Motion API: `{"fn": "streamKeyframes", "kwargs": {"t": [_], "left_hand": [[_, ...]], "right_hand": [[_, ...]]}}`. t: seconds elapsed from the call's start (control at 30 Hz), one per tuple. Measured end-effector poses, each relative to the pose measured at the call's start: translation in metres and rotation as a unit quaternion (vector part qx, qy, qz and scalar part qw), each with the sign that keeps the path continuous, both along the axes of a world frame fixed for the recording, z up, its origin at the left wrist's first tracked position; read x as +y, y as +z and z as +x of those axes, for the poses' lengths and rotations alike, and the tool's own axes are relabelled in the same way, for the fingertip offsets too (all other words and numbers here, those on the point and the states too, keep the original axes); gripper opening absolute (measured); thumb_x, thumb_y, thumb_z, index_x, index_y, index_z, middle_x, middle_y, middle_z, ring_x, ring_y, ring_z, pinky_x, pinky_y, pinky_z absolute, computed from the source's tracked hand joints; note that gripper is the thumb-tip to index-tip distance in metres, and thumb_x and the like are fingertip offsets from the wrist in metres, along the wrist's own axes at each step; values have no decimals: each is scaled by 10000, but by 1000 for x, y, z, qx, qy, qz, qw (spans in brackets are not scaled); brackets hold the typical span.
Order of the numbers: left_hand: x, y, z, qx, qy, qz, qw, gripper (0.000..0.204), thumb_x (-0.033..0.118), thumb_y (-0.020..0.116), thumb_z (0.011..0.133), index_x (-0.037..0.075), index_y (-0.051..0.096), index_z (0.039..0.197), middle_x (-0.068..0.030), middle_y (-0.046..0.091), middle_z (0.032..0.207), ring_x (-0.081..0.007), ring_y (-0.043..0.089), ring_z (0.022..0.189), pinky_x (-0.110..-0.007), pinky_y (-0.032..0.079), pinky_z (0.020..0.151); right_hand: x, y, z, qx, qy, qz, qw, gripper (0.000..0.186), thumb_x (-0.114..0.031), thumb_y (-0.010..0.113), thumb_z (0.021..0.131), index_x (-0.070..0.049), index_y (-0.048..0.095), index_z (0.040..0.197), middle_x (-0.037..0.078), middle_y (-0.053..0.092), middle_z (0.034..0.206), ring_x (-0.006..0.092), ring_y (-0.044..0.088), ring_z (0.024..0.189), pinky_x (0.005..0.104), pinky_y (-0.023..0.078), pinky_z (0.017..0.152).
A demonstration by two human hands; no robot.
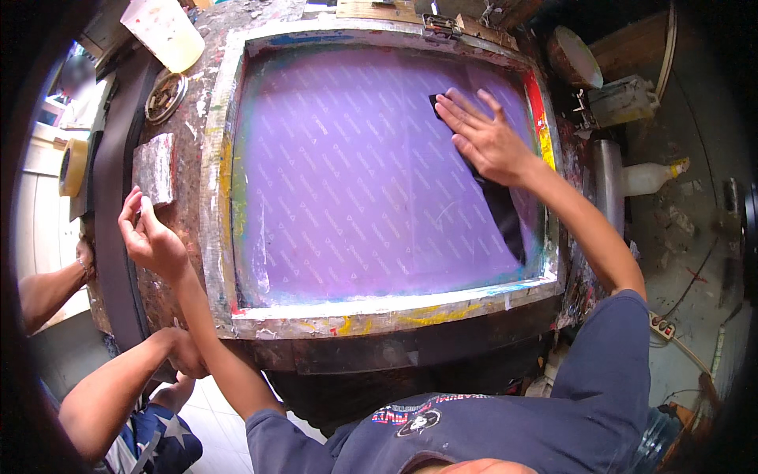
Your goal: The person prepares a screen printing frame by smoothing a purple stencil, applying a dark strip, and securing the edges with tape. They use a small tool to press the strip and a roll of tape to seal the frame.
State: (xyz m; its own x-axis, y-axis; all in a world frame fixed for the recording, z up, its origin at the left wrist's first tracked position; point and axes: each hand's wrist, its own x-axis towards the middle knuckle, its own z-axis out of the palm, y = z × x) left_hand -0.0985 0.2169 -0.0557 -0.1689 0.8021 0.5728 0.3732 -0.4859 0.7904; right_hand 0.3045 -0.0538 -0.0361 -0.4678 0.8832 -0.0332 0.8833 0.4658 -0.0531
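Observation:
A large wooden screen-printing frame (215, 162), smeared with paint, surrounds a purple sheet (339, 174) with a repeating pale pattern. My right hand (485, 136) lies with fingers stretched over the upper end of a long black strip (503, 213). That strip slants down across the sheet's right part; whether it is fabric or film I cannot tell. Left of the frame, my left hand (154, 241) is raised with loosely bent fingers, and nothing shows in it. Its fingertips are close to a paint-crusted block (155, 167); whether they touch it is unclear.
A whitish plastic container (166, 35) and a small round dish (166, 96) stand at the upper left. A tape roll (73, 167) is at the far left. Another person's arms (118, 391) reach in at the lower left. A bottle (651, 175) lies at the right.

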Motion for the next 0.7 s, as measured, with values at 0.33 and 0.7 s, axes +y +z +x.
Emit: {"fn": "streamKeyframes", "kwargs": {"t": [0.33,0.7], "left_hand": [[2,-2,3,-4,-2,-2,1000,180,41,569,939,-36,667,1069,-127,703,1149,-217,666,1012,-311,535,846],[4,-6,-3,13,12,9,1000,178,82,582,938,-13,668,1062,-107,701,1155,-199,649,946,-294,496,775]], "right_hand": [[18,-17,20,22,-67,60,996,588,-284,525,942,-92,450,1493,124,418,1560,265,362,1466,483,113,1242],[64,-14,23,3,-92,90,992,576,-267,548,954,42,459,1432,211,440,1516,334,408,1424,532,224,1206]]}}
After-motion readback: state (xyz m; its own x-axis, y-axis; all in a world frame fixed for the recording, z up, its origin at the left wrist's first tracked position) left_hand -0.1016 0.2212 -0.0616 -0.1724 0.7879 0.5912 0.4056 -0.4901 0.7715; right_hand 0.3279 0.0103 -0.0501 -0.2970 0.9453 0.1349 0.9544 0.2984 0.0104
